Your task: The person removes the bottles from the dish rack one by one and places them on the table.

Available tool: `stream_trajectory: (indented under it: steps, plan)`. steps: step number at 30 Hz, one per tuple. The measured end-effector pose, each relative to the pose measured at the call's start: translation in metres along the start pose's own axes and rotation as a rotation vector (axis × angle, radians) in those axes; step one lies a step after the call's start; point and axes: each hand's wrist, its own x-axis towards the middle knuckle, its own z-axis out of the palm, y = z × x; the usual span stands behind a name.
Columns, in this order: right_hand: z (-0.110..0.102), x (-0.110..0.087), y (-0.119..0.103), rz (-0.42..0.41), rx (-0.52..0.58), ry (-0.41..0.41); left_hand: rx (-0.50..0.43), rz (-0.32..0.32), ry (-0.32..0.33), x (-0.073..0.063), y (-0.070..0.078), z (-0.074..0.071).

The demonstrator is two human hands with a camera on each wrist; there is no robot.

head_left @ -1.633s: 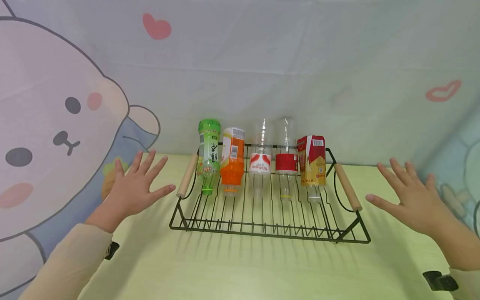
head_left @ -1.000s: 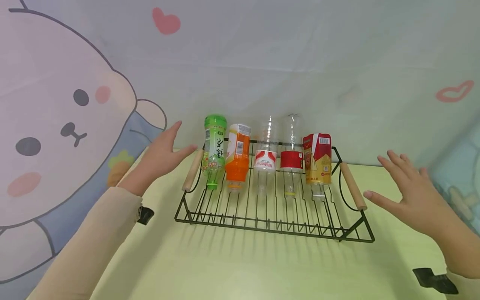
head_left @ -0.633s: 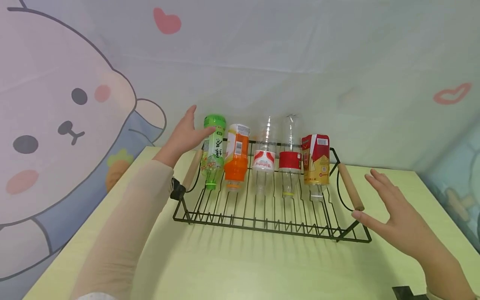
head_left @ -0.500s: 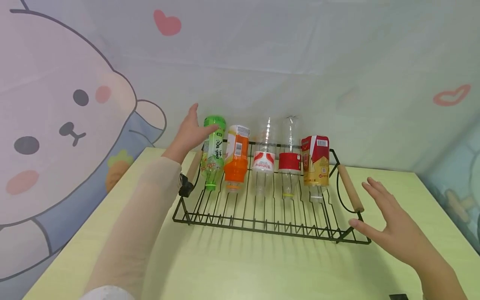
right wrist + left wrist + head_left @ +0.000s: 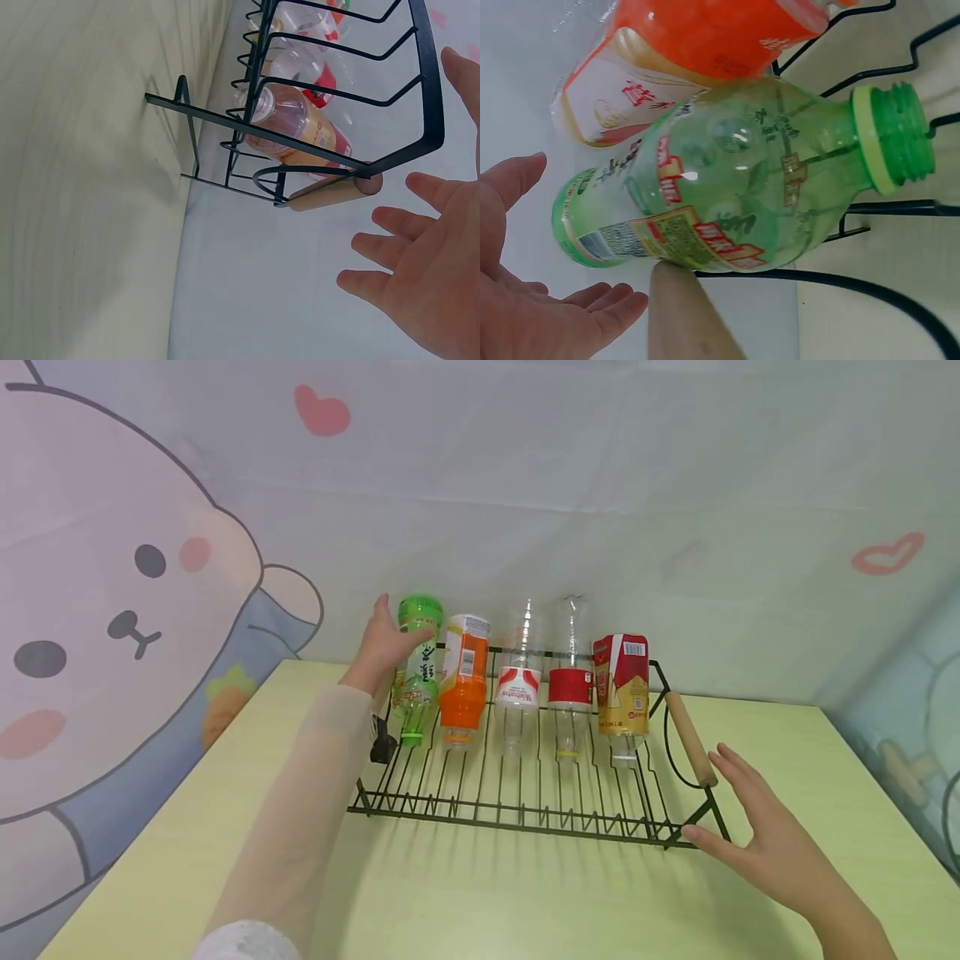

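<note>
Close to the green plastic bottle [image 5: 420, 689], at the left end of a black wire rack [image 5: 525, 814], is my left hand [image 5: 384, 647]. In the left wrist view, thumb and fingers [image 5: 611, 307] are spread near the bottle's base, with a visible gap to it. The bottle lies tilted, its uncapped neck towards me. My right hand [image 5: 776, 847] hovers by the rack's right front corner, near the wooden handle [image 5: 691, 739]. Its fingers [image 5: 379, 285] are spread and hold nothing. My left forearm hides most of the left wooden handle [image 5: 686, 315].
Right of the green bottle lie an orange-labelled bottle [image 5: 462, 693], two clear bottles with a red-and-white label [image 5: 519, 685] and a red label [image 5: 570, 685], and a red-and-gold bottle [image 5: 624, 685]. The rack stands on a pale table [image 5: 480, 902] before a printed cloth [image 5: 600, 485].
My left hand has moved right from beside the rack to the green bottle. My right hand has come left and nearer the rack's front corner. The bottles have stayed in place.
</note>
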Motion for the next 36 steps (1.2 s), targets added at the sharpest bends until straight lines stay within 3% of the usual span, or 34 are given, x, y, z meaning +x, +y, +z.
stream_trajectory:
  steps: [7,12,18,28,36]
  plan:
    - [0.002,0.0,0.0,-0.012,0.009,0.002,-0.103,-0.117,-0.042,-0.002,-0.004,0.007]
    - [0.004,0.0,0.001,-0.015,0.008,0.001,-0.084,-0.153,-0.076,-0.003,-0.009,0.012]
    - [0.005,-0.001,-0.001,-0.033,0.005,0.006,-0.066,-0.145,-0.102,-0.001,-0.016,0.013]
    - [0.006,-0.001,-0.001,-0.035,-0.007,0.01,-0.008,-0.119,-0.08,-0.002,-0.02,0.013]
    - [0.007,-0.001,0.0,-0.03,-0.018,-0.001,0.131,-0.112,-0.055,0.0,-0.022,0.015]
